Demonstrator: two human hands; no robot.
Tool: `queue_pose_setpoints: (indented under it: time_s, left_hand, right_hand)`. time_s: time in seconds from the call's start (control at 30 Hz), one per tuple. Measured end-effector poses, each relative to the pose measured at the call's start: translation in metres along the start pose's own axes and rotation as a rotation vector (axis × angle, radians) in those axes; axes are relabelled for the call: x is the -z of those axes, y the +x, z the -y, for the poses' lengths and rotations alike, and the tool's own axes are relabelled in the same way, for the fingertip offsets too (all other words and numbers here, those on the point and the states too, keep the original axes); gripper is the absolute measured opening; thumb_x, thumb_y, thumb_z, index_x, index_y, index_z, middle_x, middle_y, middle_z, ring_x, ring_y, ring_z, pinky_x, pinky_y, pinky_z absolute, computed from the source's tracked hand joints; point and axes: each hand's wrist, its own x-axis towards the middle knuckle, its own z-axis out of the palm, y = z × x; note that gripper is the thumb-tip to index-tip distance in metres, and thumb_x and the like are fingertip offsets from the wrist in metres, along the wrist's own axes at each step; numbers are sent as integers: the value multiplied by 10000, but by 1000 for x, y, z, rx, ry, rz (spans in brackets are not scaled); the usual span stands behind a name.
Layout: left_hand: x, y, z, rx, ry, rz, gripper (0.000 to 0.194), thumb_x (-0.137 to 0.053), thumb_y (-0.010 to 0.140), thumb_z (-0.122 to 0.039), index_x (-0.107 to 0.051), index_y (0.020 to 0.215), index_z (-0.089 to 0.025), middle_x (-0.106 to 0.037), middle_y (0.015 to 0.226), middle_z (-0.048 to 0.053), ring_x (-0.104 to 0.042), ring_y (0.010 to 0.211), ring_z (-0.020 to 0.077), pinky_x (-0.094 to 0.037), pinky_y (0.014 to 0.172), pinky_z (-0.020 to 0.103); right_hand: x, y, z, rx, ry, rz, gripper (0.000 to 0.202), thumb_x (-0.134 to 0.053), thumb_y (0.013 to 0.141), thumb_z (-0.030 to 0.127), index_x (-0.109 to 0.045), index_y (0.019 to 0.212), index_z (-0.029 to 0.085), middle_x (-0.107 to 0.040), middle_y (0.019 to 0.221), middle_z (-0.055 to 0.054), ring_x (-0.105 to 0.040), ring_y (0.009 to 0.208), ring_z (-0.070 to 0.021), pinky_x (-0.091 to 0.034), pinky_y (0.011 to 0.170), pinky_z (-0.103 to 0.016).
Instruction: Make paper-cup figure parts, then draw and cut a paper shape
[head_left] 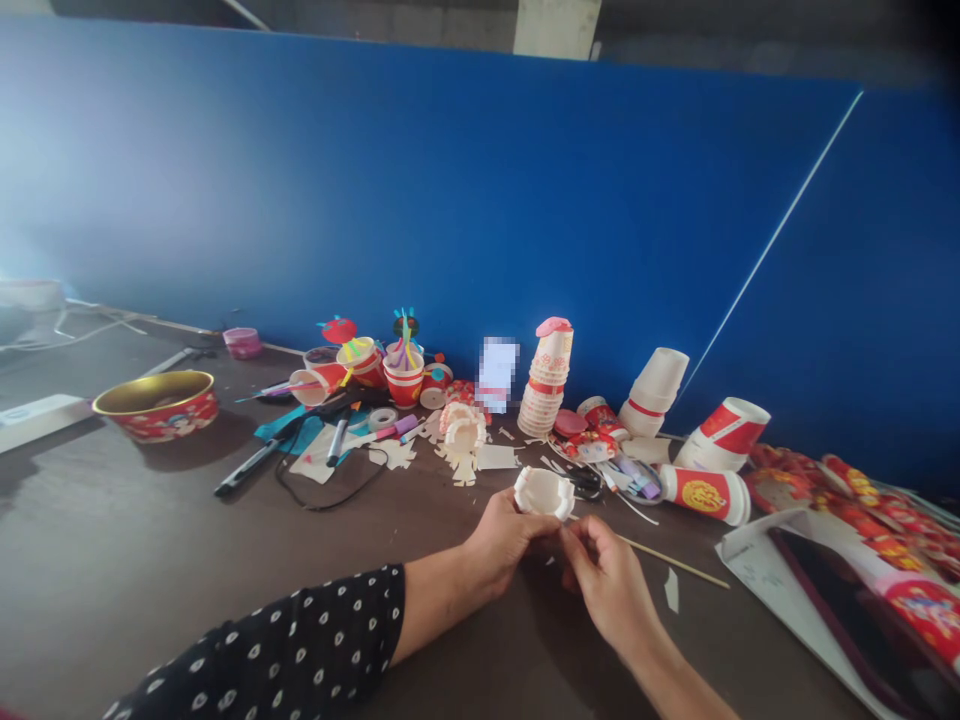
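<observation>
Both grips are closed on the white cup point(541, 495) (its rim notched): the left hand point(504, 540) clasps its side, the right hand point(600, 565) pinches its near edge. It hangs over the desk point(150, 540); behind it stands a cup stack point(546, 390), and right of it lies a thin stick point(675, 562).

Bare left hand point(499, 545) is curled in a grip, thumb pointing across at the bare right hand point(607, 580), fingers bent in close. Left arm's got a black, white-patterned sleeve point(300, 640); right forearm point(671, 670) is uncovered.
</observation>
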Motion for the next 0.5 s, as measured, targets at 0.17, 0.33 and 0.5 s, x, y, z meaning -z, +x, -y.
queue_pose_setpoints:
  time_s: [0.17, 0.33, 0.5]
  left_hand:
    - [1, 0, 1, -7, 29, -2, 204, -641, 494, -75, -535, 663, -118, -525, 545, -16, -470, 474, 88, -374, 470, 220]
    - [2, 1, 3, -15, 14, 15, 189, -656, 498, -92, -534, 641, -114, -515, 542, -17, -456, 481, 79, -362, 480, 215]
    - [3, 2, 3, -3, 16, 20, 185, -666, 507, -115, -535, 638, -115, -509, 536, -19, -444, 465, 74, -355, 471, 216]
  right_hand:
    - [0, -1, 3, -3, -5, -3, 271, -441, 813, 426, -470, 651, 210, -547, 447, 27, -533, 428, -152, -385, 451, -235]
    - [1, -1, 4, -8, 2, -8, 275, -443, 811, 427, -480, 647, 209, -549, 442, 23, -540, 425, -156, -384, 443, -236]
    - [1, 0, 3, 6, -5, -19, 283, -433, 819, 434, -477, 650, 211, -545, 443, 24, -541, 428, -160, -388, 457, -243]
